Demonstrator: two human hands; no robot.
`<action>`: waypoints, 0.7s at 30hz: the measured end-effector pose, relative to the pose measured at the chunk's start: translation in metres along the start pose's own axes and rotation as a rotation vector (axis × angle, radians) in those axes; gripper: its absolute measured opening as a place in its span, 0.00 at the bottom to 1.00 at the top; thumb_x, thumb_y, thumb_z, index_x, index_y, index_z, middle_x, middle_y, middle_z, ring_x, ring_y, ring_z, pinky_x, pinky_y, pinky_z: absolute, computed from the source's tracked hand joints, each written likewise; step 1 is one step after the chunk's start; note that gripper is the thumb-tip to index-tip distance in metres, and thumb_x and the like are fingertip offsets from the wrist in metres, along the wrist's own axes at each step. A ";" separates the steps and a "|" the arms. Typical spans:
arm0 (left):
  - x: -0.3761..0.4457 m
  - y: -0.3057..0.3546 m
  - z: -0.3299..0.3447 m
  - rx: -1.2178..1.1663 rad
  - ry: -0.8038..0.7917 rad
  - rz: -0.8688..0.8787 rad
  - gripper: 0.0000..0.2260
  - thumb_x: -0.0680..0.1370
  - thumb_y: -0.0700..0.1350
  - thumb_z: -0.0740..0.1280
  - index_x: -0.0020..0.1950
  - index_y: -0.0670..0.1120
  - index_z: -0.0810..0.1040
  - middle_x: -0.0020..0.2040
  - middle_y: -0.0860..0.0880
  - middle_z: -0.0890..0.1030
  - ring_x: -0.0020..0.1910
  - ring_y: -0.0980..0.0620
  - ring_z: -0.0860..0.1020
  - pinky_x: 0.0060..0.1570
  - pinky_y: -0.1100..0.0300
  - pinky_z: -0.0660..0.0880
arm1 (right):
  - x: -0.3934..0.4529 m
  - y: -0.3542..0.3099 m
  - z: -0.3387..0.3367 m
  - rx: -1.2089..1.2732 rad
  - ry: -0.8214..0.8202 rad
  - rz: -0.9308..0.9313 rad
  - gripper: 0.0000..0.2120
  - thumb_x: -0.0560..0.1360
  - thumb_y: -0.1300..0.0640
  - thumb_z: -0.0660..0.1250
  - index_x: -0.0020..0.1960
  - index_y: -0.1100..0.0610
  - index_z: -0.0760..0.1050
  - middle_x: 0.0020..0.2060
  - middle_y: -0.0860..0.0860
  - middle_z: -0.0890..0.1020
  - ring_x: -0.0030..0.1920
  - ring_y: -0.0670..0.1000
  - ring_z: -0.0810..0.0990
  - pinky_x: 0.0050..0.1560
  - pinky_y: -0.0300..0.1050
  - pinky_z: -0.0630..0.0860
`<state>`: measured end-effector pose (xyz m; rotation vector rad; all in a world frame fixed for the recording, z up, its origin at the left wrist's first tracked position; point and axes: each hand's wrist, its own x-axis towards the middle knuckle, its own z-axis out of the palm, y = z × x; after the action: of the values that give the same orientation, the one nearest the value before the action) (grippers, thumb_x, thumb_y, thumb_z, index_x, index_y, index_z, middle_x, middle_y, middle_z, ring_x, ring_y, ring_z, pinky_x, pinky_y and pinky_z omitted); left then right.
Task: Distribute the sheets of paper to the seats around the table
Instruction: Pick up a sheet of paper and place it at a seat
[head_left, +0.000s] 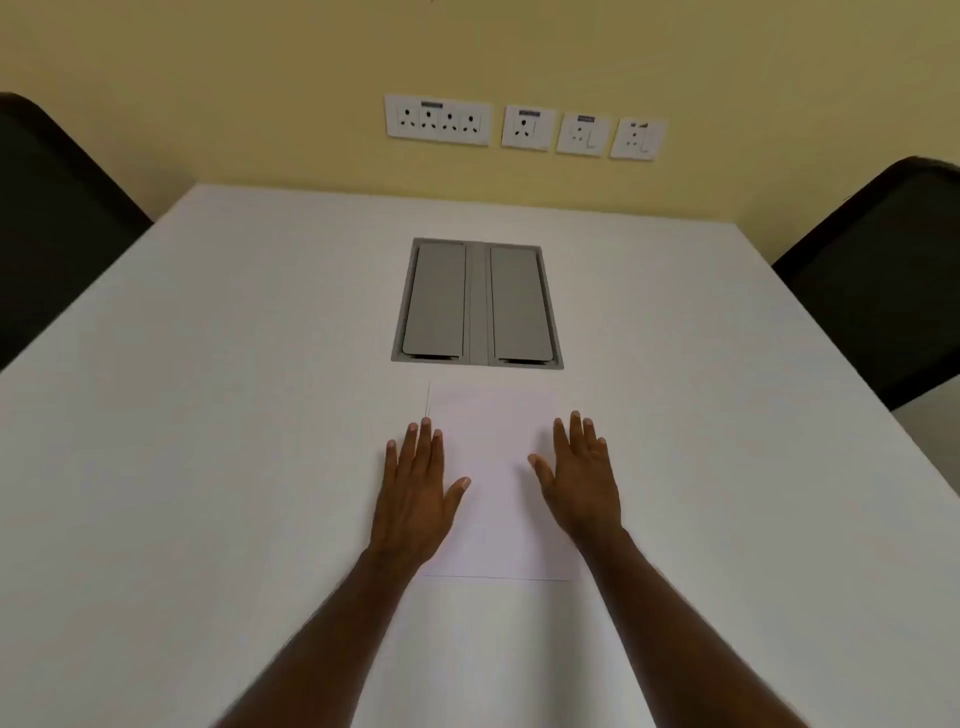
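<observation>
— Which step is this?

— The start, I judge; the white, thin, rectangular sheets of paper (493, 467) lie flat on the smooth white counter (208, 415), just near of the grey metal cable hatch (477, 304); nothing lies before the black chairs, left (47, 208) and right (893, 270).

— The hands?

— The left hand (415, 493) and right hand (582, 483) are flat, fingers spread, palms down on the paper's side edges, holding nothing.

— Next?

— Peel one slippery sheet off; carry it to a seat.
</observation>
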<state>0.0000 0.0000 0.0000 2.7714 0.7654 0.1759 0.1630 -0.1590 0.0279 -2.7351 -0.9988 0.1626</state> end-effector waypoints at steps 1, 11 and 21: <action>-0.001 -0.006 0.006 -0.003 -0.002 -0.027 0.42 0.80 0.67 0.32 0.80 0.39 0.55 0.82 0.40 0.52 0.81 0.41 0.52 0.78 0.44 0.46 | 0.003 0.002 0.003 -0.005 -0.013 0.028 0.34 0.82 0.38 0.48 0.81 0.56 0.46 0.81 0.56 0.45 0.81 0.55 0.41 0.79 0.51 0.42; -0.009 -0.020 0.027 0.044 -0.072 -0.064 0.47 0.74 0.71 0.26 0.81 0.40 0.48 0.82 0.42 0.47 0.82 0.43 0.47 0.80 0.44 0.45 | 0.007 0.021 0.026 0.025 -0.069 0.035 0.34 0.80 0.34 0.50 0.81 0.50 0.53 0.81 0.59 0.46 0.80 0.58 0.41 0.79 0.54 0.45; -0.009 -0.023 0.030 0.040 -0.040 -0.063 0.45 0.75 0.71 0.29 0.81 0.40 0.47 0.82 0.43 0.46 0.82 0.43 0.47 0.80 0.44 0.45 | 0.020 0.016 0.018 0.041 -0.059 0.034 0.27 0.83 0.43 0.51 0.79 0.53 0.58 0.81 0.57 0.50 0.81 0.57 0.46 0.79 0.54 0.47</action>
<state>-0.0130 0.0077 -0.0354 2.7748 0.8544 0.0937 0.1853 -0.1552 0.0061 -2.7251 -0.9538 0.2678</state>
